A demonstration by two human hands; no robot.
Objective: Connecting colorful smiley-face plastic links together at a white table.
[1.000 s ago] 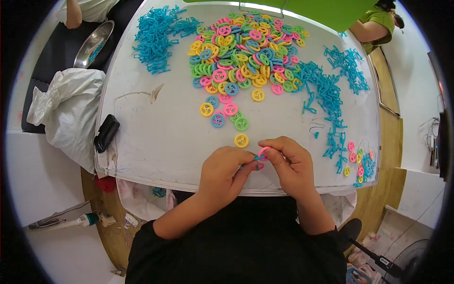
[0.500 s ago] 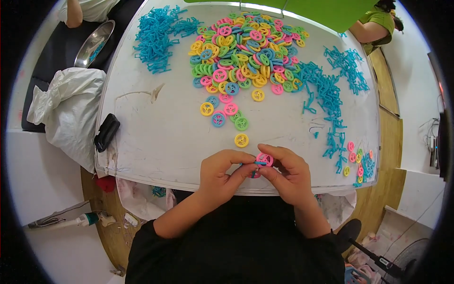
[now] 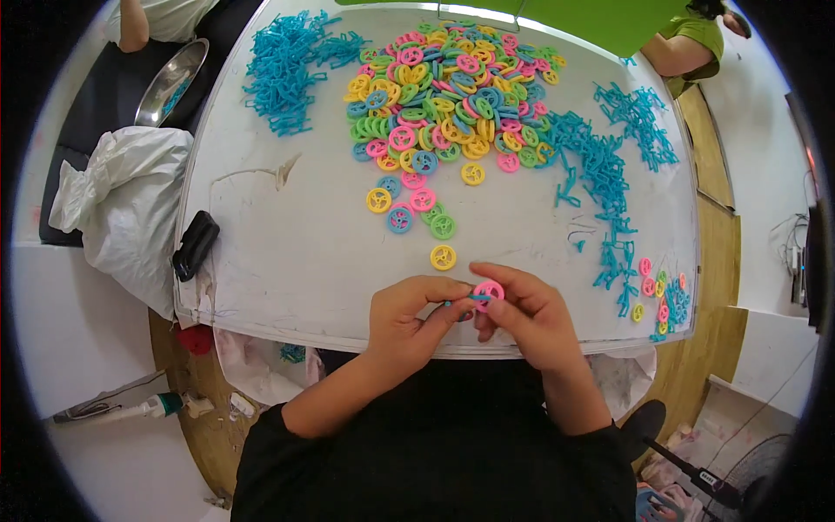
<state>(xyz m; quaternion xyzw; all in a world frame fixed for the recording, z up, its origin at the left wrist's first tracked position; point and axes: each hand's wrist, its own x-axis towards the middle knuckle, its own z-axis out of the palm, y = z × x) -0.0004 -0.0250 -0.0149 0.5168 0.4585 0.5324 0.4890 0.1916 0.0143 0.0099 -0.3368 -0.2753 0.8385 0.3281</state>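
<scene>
At the near edge of the table my two hands meet. My left hand [image 3: 405,315] pinches a small blue plastic piece [image 3: 477,297], mostly hidden by its fingers. My right hand [image 3: 537,320] grips a pink spoked toy wheel [image 3: 489,289] between thumb and fingers, its face toward me. The blue piece's end lies against the wheel's middle; whether it passes through the hub I cannot tell. Just beyond the hands lies a yellow wheel [image 3: 443,257]. Green [image 3: 443,227], blue [image 3: 400,219] and pink wheels [image 3: 423,200] lie loosely farther off.
A large heap of coloured wheels [image 3: 452,96] covers the far middle of the white table [image 3: 287,252]. Blue plastic parts are piled at far left [image 3: 283,74] and right [image 3: 600,165]. A black case [image 3: 197,245] sits at the left edge. Other people's arms show at both far corners.
My right hand's fingers have shifted around the pink wheel, which now faces me more fully. My left hand has hardly moved.
</scene>
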